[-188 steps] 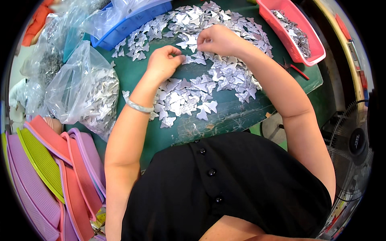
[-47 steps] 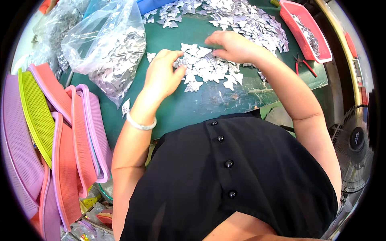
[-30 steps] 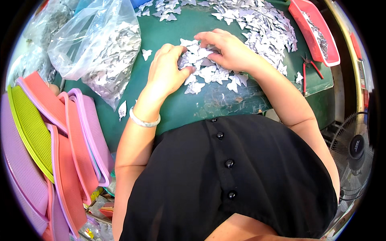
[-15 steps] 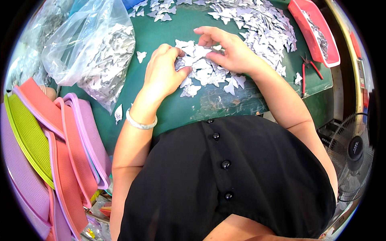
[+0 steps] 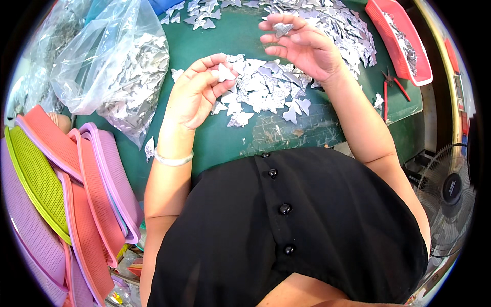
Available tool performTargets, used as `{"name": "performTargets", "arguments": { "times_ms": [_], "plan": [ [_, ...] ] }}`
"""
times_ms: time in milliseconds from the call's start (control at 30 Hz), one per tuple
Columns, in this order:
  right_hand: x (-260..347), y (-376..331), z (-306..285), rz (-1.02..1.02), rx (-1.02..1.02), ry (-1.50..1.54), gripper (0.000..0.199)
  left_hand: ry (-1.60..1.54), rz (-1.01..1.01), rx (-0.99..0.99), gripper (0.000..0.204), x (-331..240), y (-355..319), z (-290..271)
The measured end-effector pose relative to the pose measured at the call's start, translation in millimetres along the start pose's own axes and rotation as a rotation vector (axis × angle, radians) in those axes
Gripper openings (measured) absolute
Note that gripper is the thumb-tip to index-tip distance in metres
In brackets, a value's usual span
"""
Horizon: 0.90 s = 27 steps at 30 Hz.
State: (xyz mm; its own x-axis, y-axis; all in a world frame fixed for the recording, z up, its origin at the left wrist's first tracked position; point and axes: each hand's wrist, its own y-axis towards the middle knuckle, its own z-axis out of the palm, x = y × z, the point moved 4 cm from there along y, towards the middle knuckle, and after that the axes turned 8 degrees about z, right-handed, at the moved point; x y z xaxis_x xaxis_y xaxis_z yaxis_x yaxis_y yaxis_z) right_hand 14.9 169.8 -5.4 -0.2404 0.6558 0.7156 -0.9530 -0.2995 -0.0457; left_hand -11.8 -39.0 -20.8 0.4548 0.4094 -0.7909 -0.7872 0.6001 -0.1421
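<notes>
My left hand (image 5: pixel 193 96) is turned partly palm up, thumb and fingers closed on a small silvery butterfly-shaped metal piece (image 5: pixel 224 73). Farther right, my right hand (image 5: pixel 313 55) is raised over the table, its palm showing. Between its thumb and fingers sits another silvery butterfly-shaped piece (image 5: pixel 282 29), and its lower fingers are loosely curled. Below and between the hands lies a small pile of the same flat pieces (image 5: pixel 266 87), overlapping each other. A much larger heap of them (image 5: pixel 353 41) spreads behind my right hand.
A clear plastic bag (image 5: pixel 135 77) full of such pieces leans at the left of the green table (image 5: pixel 220 135). Red-handled pliers (image 5: pixel 387 97) and a pink basket (image 5: pixel 376 10) with metal parts are at the right. Stacked coloured baskets (image 5: pixel 99 199) stand lower left; a fan (image 5: pixel 452 187) is lower right.
Both hands have lifted off the small pile and turned palm upward, each now showing a butterfly-shaped piece. The left moved slightly left, the right moved back and right.
</notes>
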Motion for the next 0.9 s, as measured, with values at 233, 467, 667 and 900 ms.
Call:
{"name": "performTargets", "arguments": {
  "times_ms": [233, 467, 667, 900],
  "plan": [
    [-11.7, 9.3, 11.7, 0.082, -0.489, -1.69, 0.03, 0.49, 0.053, -0.046, 0.025, -3.1, 9.3, -7.0],
    [-19.7, 12.6, 12.9, 0.126, -0.374, -1.743, 0.025, 1.576, 0.291, 0.105, 0.03, -4.0, 24.6, 18.1],
    [-15.0, 10.7, 6.8, 0.323, -0.361, -1.283, 0.01, 1.568, 0.209, 0.148, 0.026, -4.7, 32.0, 16.0],
    [-10.6, 4.3, -3.0, 0.281, -0.342, -0.94, 0.008, 1.59, 0.223, 0.18, 0.027, -4.7, 34.8, 17.9]
  ]
}}
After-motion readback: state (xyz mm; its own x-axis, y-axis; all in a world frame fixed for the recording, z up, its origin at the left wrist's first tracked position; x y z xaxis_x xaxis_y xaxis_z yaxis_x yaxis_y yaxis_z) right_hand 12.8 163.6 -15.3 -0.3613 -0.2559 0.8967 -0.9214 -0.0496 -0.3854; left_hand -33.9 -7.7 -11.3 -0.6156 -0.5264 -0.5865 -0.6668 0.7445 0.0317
